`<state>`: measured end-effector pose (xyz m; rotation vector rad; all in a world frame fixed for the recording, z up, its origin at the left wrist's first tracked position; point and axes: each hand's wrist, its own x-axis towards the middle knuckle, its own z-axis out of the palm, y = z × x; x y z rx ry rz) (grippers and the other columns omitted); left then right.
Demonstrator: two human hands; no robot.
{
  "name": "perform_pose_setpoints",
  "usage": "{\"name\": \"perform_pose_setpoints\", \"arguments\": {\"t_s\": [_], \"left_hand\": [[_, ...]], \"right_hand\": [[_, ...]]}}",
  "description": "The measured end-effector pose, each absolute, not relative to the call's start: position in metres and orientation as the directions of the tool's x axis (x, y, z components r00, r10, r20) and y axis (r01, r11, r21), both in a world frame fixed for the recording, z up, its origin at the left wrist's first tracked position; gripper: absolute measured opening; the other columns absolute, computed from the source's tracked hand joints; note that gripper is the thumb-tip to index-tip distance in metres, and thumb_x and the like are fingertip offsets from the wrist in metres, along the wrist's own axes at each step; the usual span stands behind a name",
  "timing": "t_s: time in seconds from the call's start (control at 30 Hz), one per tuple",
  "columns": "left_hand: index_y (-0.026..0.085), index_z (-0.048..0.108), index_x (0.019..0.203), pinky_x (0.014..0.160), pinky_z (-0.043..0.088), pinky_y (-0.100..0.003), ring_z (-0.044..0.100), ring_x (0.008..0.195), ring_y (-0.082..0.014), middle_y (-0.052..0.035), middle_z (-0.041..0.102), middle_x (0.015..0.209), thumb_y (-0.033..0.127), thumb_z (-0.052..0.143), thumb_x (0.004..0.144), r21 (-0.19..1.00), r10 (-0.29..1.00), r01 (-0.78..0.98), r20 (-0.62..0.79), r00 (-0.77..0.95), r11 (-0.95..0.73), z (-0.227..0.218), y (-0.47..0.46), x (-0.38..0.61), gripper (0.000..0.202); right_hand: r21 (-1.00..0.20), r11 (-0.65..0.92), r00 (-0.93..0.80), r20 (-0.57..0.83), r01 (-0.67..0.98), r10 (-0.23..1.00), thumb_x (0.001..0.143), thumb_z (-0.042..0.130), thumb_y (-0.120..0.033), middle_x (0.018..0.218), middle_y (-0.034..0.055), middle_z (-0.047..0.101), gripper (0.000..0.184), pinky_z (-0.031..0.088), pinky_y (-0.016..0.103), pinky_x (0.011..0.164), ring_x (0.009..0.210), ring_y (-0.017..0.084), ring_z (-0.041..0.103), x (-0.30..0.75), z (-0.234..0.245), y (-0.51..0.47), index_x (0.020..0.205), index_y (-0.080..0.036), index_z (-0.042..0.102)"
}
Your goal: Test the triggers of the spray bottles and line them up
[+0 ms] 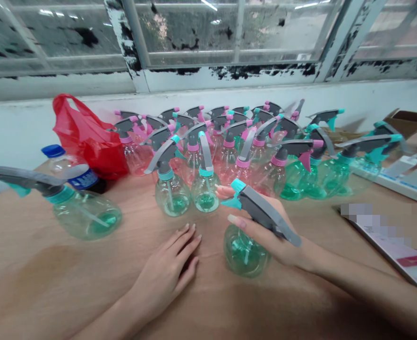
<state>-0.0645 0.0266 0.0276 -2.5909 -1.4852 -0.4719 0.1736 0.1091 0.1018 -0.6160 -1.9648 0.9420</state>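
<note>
Fingers point(244, 225) of the right hand point(282, 248) are gripping the neck of a green spray bottle point(243, 255) resting on the wooden table point(52, 288) before the other bottles point(204, 191), while the left hand point(169, 271) is lying flat beside it, fingers nearly together

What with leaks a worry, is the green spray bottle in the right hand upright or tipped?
Upright: the green spray bottle has its round body below its grey trigger head, with the right hand gripping the neck.
</note>
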Motion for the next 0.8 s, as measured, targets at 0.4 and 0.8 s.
{"name": "perform_pose_setpoints", "arguments": {"t_s": [0.4,0.8], "left_hand": [[0.015,0.054,0.131,0.102,0.047,-0.044,0.051,0.128,-0.0274,-0.0121,0.056,0.138,0.025,0.043,0.099,0.033,0.821,0.859,0.315,0.475,-0.51,0.0265,0.0268,-0.0655,0.036],[0.016,0.054,0.128,0.1,0.048,-0.046,0.052,0.126,-0.0301,-0.0145,0.056,0.136,0.032,0.05,0.097,0.081,0.831,0.858,0.311,0.461,-0.506,0.0275,0.0263,-0.0651,0.035]], "right_hand": [[-0.789,0.613,-0.508,0.514,0.034,0.69,0.086,0.059,-0.02,0.063,-0.0044,0.052,0.007,0.04,0.022,0.051,0.054,0.009,0.047,0.1758,0.1054,0.1126,0.08,-0.019,0.057],[-0.714,0.7,-0.472,0.609,0.024,0.638,0.086,0.058,-0.029,0.06,-0.0052,0.037,0.01,0.033,0.025,0.048,0.051,0.01,0.033,0.1761,0.1023,0.1089,0.08,-0.023,0.054]]}}
